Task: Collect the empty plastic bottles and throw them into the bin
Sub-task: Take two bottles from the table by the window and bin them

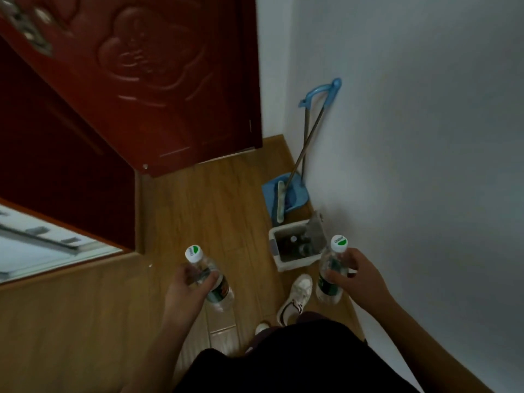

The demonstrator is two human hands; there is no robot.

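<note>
My left hand point(188, 290) grips a clear plastic bottle point(219, 290) with a white-and-green cap and a dark label, held upright over the wooden floor. My right hand point(358, 276) grips a second bottle of the same kind point(329, 285), also upright. A small white bin point(279, 253) stands on the floor against the wall, just ahead of and between my hands, nearer the right one. Dark things that look like bottles lie inside it.
A blue dustpan point(295, 194) and a broom with a blue handle point(323, 92) lean on the white wall behind the bin. A dark red door point(158, 89) stands open at the left. My white shoe point(297, 296) is on the floor beside the bin.
</note>
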